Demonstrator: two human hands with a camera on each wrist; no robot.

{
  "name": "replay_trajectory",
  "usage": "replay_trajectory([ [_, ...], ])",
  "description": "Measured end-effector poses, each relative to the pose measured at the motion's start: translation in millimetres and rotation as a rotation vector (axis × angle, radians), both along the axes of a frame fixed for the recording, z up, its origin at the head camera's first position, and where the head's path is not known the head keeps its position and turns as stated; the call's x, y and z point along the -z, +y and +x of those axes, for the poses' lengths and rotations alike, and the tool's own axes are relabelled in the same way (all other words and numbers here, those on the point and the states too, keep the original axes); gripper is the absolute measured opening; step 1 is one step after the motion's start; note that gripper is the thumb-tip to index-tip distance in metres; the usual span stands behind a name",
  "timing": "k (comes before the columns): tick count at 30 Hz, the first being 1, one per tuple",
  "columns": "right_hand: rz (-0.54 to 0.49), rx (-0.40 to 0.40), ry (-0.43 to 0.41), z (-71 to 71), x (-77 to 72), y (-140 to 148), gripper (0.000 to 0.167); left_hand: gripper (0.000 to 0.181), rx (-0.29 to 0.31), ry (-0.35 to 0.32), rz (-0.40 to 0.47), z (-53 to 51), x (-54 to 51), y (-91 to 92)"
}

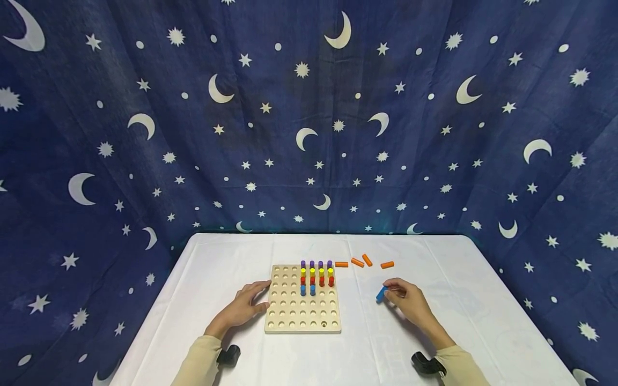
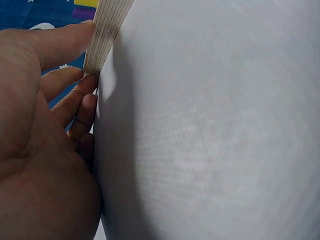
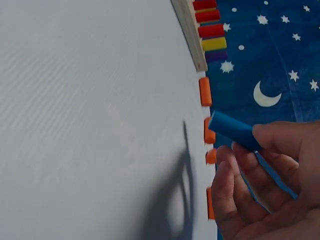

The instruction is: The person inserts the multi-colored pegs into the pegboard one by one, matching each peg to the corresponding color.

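Note:
A blue peg (image 1: 381, 294) is pinched between the thumb and fingers of my right hand (image 1: 410, 303), over the table right of the board. The right wrist view shows this blue peg (image 3: 233, 130) tilted, one end free. My left hand (image 1: 243, 306) rests beside the wooden pegboard (image 1: 292, 328), thumb and fingertips touching its left edge. In the left wrist view the left hand (image 2: 45, 130) meets the board's side (image 2: 107, 35) with fairly straight fingers. Rows of purple pegs (image 1: 321, 264), yellow pegs (image 1: 321, 272) and red pegs (image 1: 322, 281) stand upright in the board, with two blue pegs (image 1: 313, 290) in front.
Several orange pegs (image 1: 357, 262) lie loose on the white tablecloth (image 1: 241, 257), behind and right of the board. A dark blue curtain (image 1: 270, 139) with moons and stars hangs behind the table. Black devices (image 1: 427, 364) sit at both wrists.

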State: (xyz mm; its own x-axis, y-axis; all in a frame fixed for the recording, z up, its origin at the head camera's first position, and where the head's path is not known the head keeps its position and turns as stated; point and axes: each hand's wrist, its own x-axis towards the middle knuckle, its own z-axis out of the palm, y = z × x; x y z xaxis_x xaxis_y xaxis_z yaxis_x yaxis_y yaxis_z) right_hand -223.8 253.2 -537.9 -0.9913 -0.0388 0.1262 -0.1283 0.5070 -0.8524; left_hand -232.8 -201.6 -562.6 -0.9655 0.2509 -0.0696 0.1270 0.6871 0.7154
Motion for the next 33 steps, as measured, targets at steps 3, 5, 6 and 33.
replay_trajectory([
  [3, -0.107, -0.012, -0.055, -1.8, -4.2, -6.3, 0.023, 0.061, 0.003, 0.004, 0.001, 0.0, 0.5, -0.1],
  [5, -0.159, -0.01, -0.087, -3.1, -5.5, -10.8, 0.026, 0.061, 0.007, 0.003, 0.002, 0.4, 0.8, -0.3],
  [6, -0.186, -0.01, -0.101, -5.2, -2.6, -11.4, 0.027, 0.061, 0.009, 0.004, 0.0, 0.4, 1.0, -0.4],
  [33, -0.214, -0.134, -0.106, -19.2, -8.5, -76.4, 0.026, 0.061, 0.017, 0.013, -0.014, 0.6, 1.1, -0.1],
])
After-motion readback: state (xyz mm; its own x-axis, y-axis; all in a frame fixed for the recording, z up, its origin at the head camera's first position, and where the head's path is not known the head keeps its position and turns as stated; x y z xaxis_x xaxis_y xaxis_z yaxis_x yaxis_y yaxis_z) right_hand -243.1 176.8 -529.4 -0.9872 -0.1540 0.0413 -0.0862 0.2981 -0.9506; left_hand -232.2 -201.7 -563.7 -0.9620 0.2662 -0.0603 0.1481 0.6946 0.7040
